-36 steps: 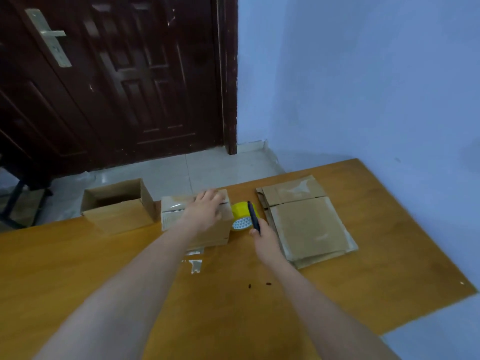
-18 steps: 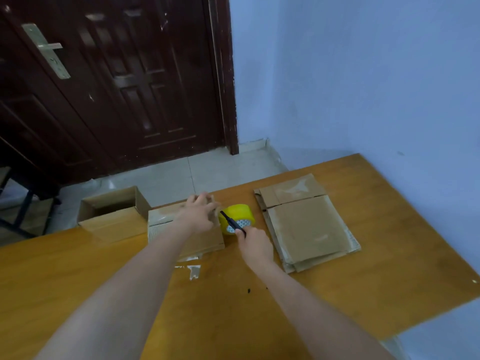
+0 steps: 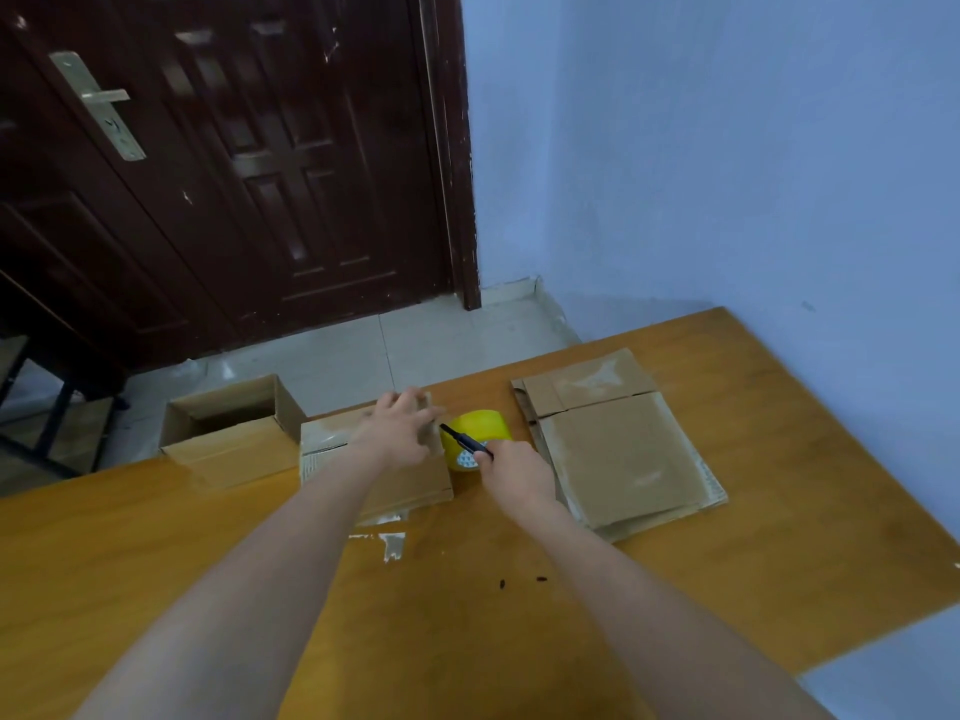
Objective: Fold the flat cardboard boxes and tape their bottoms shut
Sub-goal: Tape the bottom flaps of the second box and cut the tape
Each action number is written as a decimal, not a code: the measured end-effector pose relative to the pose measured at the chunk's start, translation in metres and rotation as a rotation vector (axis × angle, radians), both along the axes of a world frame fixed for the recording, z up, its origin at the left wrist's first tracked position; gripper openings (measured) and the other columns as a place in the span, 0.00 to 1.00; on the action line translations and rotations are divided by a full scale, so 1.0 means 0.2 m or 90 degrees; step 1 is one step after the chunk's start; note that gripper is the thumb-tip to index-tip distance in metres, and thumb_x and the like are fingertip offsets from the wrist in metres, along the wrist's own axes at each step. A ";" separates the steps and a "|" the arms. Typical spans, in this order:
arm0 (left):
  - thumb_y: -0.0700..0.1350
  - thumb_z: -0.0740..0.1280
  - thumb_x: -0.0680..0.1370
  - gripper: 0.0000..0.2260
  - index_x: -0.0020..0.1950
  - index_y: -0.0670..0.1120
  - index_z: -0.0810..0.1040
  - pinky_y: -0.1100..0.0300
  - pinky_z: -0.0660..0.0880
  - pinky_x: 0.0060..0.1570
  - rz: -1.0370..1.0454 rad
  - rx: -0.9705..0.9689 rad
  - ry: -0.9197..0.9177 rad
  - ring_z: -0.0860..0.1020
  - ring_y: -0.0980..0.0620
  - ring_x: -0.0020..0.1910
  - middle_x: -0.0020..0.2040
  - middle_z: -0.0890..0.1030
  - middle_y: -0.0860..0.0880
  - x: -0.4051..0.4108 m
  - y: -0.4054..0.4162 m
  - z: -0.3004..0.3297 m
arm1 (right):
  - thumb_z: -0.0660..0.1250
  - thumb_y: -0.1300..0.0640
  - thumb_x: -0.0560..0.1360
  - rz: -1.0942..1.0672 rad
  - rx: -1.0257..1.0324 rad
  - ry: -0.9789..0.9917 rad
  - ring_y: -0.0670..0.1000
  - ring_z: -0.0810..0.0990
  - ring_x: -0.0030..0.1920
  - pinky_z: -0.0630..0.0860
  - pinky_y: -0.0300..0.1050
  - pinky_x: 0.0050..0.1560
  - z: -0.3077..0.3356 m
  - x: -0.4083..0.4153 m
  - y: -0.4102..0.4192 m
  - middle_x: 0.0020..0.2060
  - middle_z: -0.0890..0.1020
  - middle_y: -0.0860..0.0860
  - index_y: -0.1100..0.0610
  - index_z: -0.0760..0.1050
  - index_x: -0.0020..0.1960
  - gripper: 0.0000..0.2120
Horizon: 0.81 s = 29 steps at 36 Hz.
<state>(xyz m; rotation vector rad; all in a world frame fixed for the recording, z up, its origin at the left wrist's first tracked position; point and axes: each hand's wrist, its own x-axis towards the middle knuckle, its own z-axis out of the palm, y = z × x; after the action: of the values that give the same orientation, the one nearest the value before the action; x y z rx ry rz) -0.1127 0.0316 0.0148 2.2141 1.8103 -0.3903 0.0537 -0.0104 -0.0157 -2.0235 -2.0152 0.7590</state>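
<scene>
Box (image 3: 374, 470) is pressed down on the table (image 3: 779, 537) by the left hand (image 3: 400, 433), fingers spread flat on top, nothing gripped. A black cutter (image 3: 462, 441) is gripped in the right hand (image 3: 514, 472), tip aimed at the gap between box and yellow tape roll (image 3: 480, 436), which sits just beside the box. Risk: tip is close to the left fingers; a slip could nick them. If the tape span is slack, a ragged cut or lifted seam is likely. Flat stack (image 3: 618, 449) untouched at right; open box (image 3: 228, 428) at left.

dark wooden door (image 3: 249, 163) | blue wall (image 3: 727, 148) | tiled floor (image 3: 415, 345)
</scene>
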 end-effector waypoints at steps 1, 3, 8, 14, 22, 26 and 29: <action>0.51 0.63 0.76 0.28 0.75 0.59 0.57 0.45 0.64 0.68 -0.001 0.000 0.000 0.54 0.44 0.71 0.74 0.53 0.51 0.00 0.00 0.00 | 0.55 0.48 0.81 0.000 0.002 0.001 0.52 0.74 0.36 0.64 0.41 0.25 0.00 0.00 0.00 0.38 0.75 0.51 0.57 0.77 0.55 0.16; 0.52 0.63 0.76 0.28 0.75 0.60 0.56 0.45 0.64 0.68 -0.002 0.000 0.002 0.54 0.44 0.71 0.74 0.53 0.51 0.00 0.00 0.00 | 0.55 0.49 0.81 0.009 -0.002 -0.006 0.53 0.74 0.37 0.67 0.42 0.30 -0.01 0.01 -0.01 0.40 0.77 0.52 0.57 0.77 0.56 0.16; 0.51 0.62 0.76 0.29 0.75 0.59 0.55 0.44 0.62 0.70 -0.005 -0.003 0.002 0.53 0.44 0.72 0.75 0.52 0.51 -0.01 0.00 -0.01 | 0.55 0.48 0.81 0.012 -0.033 -0.024 0.55 0.80 0.43 0.72 0.43 0.35 -0.09 0.05 -0.08 0.44 0.81 0.55 0.58 0.77 0.53 0.17; 0.51 0.62 0.77 0.29 0.76 0.59 0.55 0.45 0.61 0.70 -0.004 -0.006 0.000 0.53 0.44 0.73 0.75 0.52 0.51 -0.01 -0.01 0.00 | 0.55 0.52 0.80 0.050 -0.132 -0.009 0.52 0.75 0.36 0.68 0.42 0.30 -0.23 0.11 -0.26 0.36 0.76 0.52 0.59 0.77 0.48 0.15; 0.52 0.62 0.77 0.29 0.76 0.61 0.54 0.42 0.59 0.71 0.000 -0.009 -0.005 0.52 0.43 0.73 0.76 0.52 0.51 -0.02 -0.01 -0.01 | 0.57 0.58 0.80 0.259 -0.318 0.052 0.53 0.76 0.43 0.69 0.40 0.33 -0.36 -0.06 -0.52 0.41 0.73 0.52 0.60 0.73 0.54 0.09; 0.52 0.61 0.77 0.29 0.76 0.60 0.53 0.43 0.59 0.71 -0.006 -0.013 -0.013 0.52 0.43 0.73 0.76 0.51 0.51 -0.03 -0.01 -0.01 | 0.57 0.57 0.80 0.311 -0.294 0.029 0.55 0.73 0.54 0.73 0.48 0.57 -0.41 -0.18 -0.54 0.64 0.66 0.56 0.62 0.70 0.62 0.13; 0.52 0.61 0.78 0.29 0.76 0.60 0.53 0.44 0.59 0.72 -0.005 -0.021 -0.021 0.51 0.43 0.74 0.77 0.50 0.52 -0.04 -0.01 -0.01 | 0.54 0.61 0.81 0.324 -0.268 0.001 0.56 0.68 0.58 0.69 0.50 0.64 -0.46 -0.24 -0.55 0.67 0.61 0.59 0.61 0.67 0.66 0.15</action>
<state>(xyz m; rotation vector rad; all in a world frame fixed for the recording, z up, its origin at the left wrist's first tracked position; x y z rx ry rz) -0.1209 0.0290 0.0122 2.1934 1.7655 -0.3794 0.0065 -0.1208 -0.1084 -1.6791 -2.5806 1.3800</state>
